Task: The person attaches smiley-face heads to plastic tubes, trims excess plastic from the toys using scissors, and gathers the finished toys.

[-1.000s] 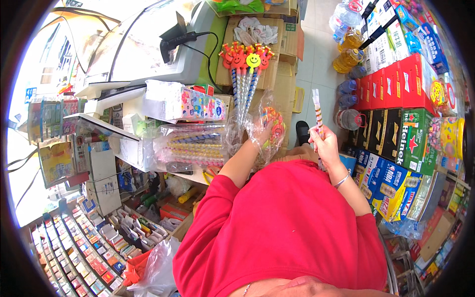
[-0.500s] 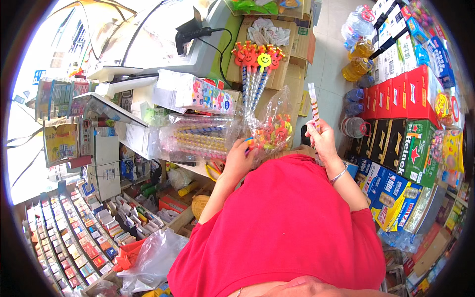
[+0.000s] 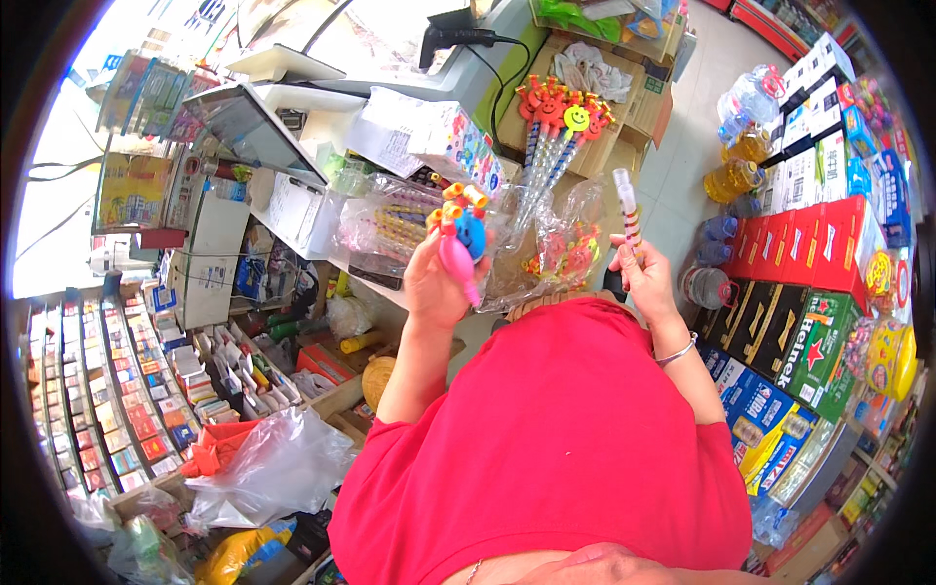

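My left hand (image 3: 429, 290) is raised, its fingers closed around a small bunch of plastic toy heads (image 3: 470, 237), with blue, pink and orange parts showing. Held nearly upright in my right hand (image 3: 645, 283) is a clear tube with slanting stripes (image 3: 629, 210). Between my hands lies a crinkled clear bag with red and yellow smiley heads (image 3: 577, 249). Behind my left hand a second clear bag holds striped tubes (image 3: 385, 219). Farther back, smiley-topped sticks (image 3: 561, 122) lie side by side on cardboard, their red and yellow heads pointing away.
A patterned box (image 3: 458, 141) and a tilted screen (image 3: 255, 132) stand at the left of the counter. Behind them is a black handheld scanner (image 3: 448, 39) with its cord. To the right, stacked cartons (image 3: 795, 249) and bottles (image 3: 733, 180) line the floor.
My left hand has come up from the bag with the toy heads in it. The right hand still holds the tube. The whole view has shifted.
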`<state>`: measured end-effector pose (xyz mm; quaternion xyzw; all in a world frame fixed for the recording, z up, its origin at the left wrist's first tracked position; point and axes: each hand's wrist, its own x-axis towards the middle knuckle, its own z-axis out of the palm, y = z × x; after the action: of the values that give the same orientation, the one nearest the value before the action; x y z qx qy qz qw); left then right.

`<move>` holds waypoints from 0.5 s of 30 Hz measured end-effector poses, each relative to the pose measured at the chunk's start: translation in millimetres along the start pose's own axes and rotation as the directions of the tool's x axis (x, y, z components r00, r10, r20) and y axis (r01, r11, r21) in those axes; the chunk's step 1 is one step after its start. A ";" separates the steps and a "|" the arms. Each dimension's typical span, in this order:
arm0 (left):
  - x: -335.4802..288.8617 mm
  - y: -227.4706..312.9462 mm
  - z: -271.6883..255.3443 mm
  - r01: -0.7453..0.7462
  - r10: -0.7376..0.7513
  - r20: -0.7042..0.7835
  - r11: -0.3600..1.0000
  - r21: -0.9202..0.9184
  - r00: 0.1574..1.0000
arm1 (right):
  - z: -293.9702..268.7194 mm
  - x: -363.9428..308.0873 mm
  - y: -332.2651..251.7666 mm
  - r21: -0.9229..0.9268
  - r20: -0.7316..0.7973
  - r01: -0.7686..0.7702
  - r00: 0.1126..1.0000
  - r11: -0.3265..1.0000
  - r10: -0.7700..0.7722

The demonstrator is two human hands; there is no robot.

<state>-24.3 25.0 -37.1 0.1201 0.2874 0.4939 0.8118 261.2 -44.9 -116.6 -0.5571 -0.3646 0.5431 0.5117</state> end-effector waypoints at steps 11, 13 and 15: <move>20.9 -36.6 20.8 -0.023 0.025 0.164 1.000 -0.015 0.986 | 26.2 -19.4 -31.7 -0.236 0.168 0.180 0.975 0.955 -0.142; 19.4 -36.4 25.9 -0.058 0.047 0.169 0.996 0.063 0.985 | 25.6 -20.1 -29.0 -0.236 0.172 0.208 0.970 0.949 -0.170; 18.8 -34.4 36.4 -0.043 0.042 0.089 0.999 0.008 0.995 | 24.5 -20.1 -27.5 -0.273 0.198 0.277 0.953 0.921 -0.228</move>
<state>28.8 28.0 -30.8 0.1522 0.2508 0.5037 0.8125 238.5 -54.2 -82.6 -0.5299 -0.5513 0.4548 0.4565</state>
